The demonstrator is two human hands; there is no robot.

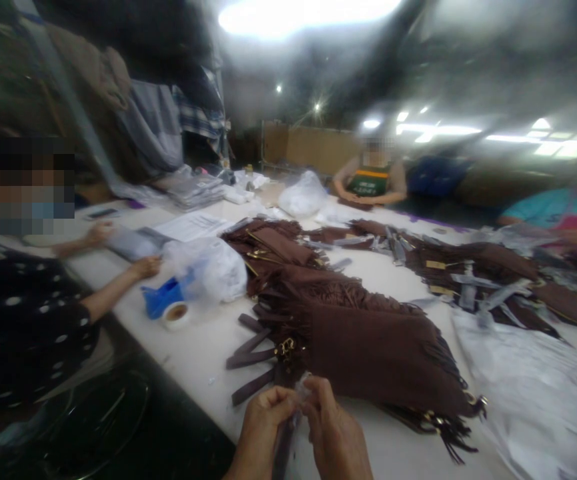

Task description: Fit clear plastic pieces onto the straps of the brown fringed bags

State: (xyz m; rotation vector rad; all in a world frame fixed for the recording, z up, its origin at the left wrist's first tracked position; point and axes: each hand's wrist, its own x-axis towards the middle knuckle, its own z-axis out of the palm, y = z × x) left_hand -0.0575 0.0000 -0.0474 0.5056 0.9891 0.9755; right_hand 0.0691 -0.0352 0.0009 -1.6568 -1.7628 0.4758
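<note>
My left hand (pixel 264 427) and my right hand (pixel 337 427) meet at the near edge of the table, fingers pinched together. Between their fingertips is a small piece of clear plastic wrap (pixel 302 385). A dark brown strap (pixel 283 445) runs down between the hands; whether the fingers also grip it is hidden. Just beyond lies a pile of brown fringed bags (pixel 368 350), with gold clasps (pixel 285 348) and several loose strap ends (pixel 251 360) pointing left.
A blue tape dispenser (pixel 161 298) and a tape roll (pixel 175 316) stand at left beside a white plastic bag (pixel 223 270). A co-worker in a dotted top (pixel 23 320) sits close on the left. More brown bags (pixel 483 260) and clear plastic sheets (pixel 543 393) lie on the right.
</note>
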